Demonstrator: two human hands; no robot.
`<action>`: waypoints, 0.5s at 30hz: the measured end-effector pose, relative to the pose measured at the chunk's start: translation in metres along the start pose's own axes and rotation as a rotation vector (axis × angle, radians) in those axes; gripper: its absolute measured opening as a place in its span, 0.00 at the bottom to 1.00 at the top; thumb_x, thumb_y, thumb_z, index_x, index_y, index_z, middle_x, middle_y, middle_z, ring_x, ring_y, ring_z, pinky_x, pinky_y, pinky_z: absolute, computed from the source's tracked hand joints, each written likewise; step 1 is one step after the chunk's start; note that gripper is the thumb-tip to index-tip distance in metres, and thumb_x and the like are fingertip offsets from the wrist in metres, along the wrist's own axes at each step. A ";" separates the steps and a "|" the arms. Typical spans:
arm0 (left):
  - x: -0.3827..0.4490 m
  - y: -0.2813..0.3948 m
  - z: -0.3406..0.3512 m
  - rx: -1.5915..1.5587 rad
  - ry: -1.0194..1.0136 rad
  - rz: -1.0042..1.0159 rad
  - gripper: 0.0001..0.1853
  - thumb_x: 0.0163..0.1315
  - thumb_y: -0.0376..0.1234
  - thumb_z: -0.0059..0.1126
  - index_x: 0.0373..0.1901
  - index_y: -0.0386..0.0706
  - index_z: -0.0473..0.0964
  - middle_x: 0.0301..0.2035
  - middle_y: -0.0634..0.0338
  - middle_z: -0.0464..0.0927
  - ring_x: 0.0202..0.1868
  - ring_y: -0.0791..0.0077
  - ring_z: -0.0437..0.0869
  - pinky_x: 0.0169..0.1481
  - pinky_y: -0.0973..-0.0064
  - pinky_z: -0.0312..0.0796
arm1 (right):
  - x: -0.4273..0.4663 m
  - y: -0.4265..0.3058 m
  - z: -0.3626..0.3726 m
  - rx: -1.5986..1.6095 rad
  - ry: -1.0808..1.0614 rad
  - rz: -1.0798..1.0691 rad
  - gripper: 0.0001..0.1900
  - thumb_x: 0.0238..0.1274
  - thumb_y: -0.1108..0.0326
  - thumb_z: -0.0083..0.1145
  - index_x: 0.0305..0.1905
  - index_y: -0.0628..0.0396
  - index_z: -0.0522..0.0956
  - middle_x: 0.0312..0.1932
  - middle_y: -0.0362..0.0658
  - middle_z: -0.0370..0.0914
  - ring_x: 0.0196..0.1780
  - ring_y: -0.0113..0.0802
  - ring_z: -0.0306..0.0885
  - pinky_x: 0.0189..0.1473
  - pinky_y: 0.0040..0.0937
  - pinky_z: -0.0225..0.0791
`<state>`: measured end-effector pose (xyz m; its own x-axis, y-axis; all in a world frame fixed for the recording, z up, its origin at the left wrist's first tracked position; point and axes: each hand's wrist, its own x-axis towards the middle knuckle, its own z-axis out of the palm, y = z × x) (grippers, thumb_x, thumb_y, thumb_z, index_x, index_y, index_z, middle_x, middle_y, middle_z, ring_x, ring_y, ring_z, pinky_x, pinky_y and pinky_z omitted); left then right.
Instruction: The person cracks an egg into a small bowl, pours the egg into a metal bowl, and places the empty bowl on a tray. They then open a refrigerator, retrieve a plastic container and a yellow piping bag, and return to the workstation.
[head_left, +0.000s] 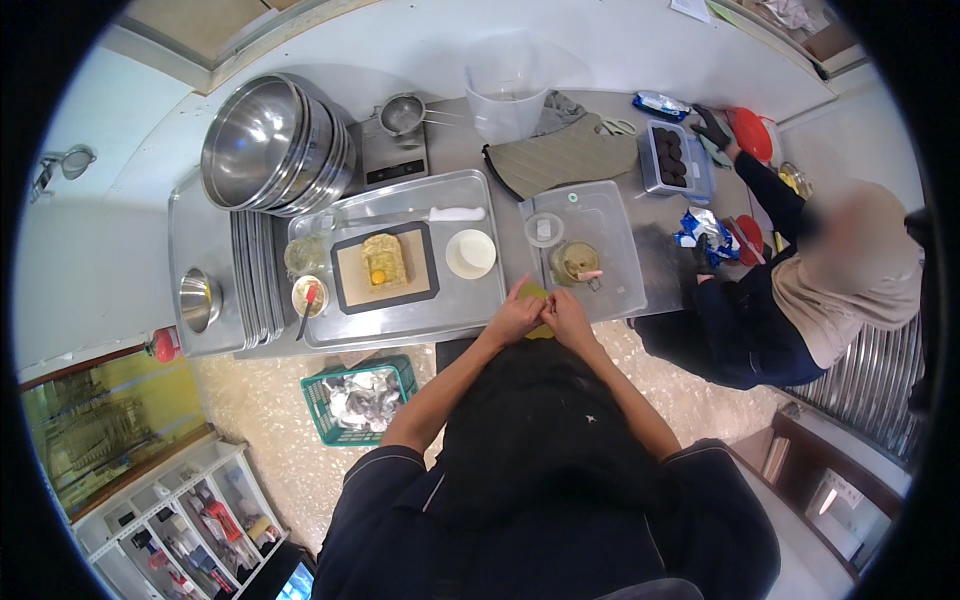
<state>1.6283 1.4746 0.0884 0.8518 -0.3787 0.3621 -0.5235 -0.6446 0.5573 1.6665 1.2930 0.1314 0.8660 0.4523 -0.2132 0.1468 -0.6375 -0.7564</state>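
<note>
My left hand (517, 315) and my right hand (567, 318) meet at the counter's front edge, both pinching a yellow-green sheet or packet (537, 292). Just beyond my right hand, an open glass jar (576, 259) of brownish-green contents stands on a clear plastic lid (619, 225), with a pinkish handle at its rim. To the left, a metal tray (405, 324) bears a slice of bread (384, 259) with a raw egg yolk on a dark-edged mat (424, 277), a white bowl (471, 253) and a white-handled knife (456, 214). A small cup (309, 295) with a red-tipped brush stands near its left end.
Stacked steel bowls (259, 142), a scale (394, 154), a clear plastic container (506, 97) and an oven mitt (562, 161) lie behind. A co-worker (810, 285) in dark gloves stands right, handling blue packaging (706, 234). A green basket (360, 397) is on the floor.
</note>
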 end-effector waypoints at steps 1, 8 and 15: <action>0.000 -0.001 0.002 -0.052 0.036 -0.011 0.12 0.66 0.36 0.70 0.44 0.40 0.80 0.30 0.58 0.79 0.37 0.62 0.88 0.83 0.38 0.57 | 0.001 0.001 0.000 0.013 -0.006 0.008 0.14 0.65 0.64 0.64 0.44 0.65 0.75 0.41 0.60 0.77 0.49 0.63 0.77 0.52 0.55 0.71; -0.005 -0.010 0.003 -0.206 0.092 -0.098 0.12 0.62 0.31 0.73 0.45 0.39 0.81 0.31 0.57 0.83 0.33 0.60 0.88 0.85 0.41 0.55 | 0.006 0.008 0.001 0.266 -0.084 0.104 0.13 0.67 0.64 0.64 0.45 0.65 0.79 0.36 0.53 0.79 0.40 0.45 0.78 0.45 0.42 0.72; -0.012 -0.011 0.005 -0.392 0.070 -0.340 0.08 0.63 0.28 0.69 0.42 0.38 0.82 0.31 0.56 0.82 0.33 0.60 0.87 0.86 0.44 0.54 | 0.004 0.006 0.003 0.314 -0.049 0.148 0.16 0.67 0.60 0.68 0.44 0.65 0.80 0.34 0.50 0.80 0.37 0.39 0.78 0.43 0.38 0.72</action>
<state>1.6241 1.4827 0.0748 0.9786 -0.1369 0.1535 -0.1977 -0.4210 0.8852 1.6690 1.2926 0.1240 0.8416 0.4035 -0.3590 -0.1397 -0.4794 -0.8664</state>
